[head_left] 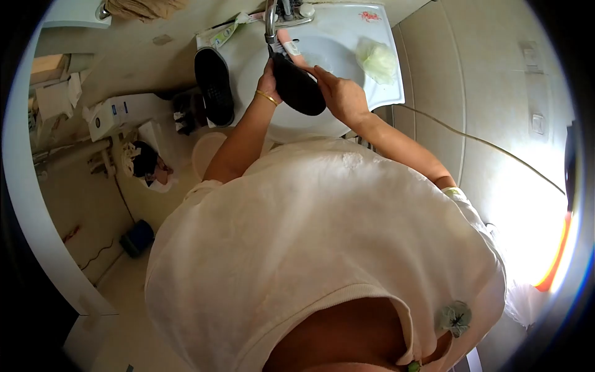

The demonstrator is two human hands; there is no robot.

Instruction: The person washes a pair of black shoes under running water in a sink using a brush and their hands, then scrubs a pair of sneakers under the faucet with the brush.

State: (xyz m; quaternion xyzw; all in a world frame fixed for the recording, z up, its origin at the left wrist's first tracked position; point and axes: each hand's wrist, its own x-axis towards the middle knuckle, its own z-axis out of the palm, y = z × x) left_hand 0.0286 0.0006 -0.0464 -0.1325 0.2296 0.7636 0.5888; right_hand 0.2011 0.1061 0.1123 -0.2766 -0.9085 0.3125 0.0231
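A black shoe [299,87] is held over the white sink basin [334,56], its upper end just below the metal faucet [271,25]. My left hand [268,84] is closed round the shoe's left side. In my right hand [341,96] is a pink brush [291,48], whose bristles touch the shoe near the faucet. The fingers of my right hand wrap its handle. A second black shoe [214,87] lies on the sink's left edge.
A crumpled pale green bag [377,61] lies on the sink's right side. A green and white packet [224,34] is at the back left. Below left are a white box [118,115] and a blue container [137,238]. A hose [483,141] crosses the right wall.
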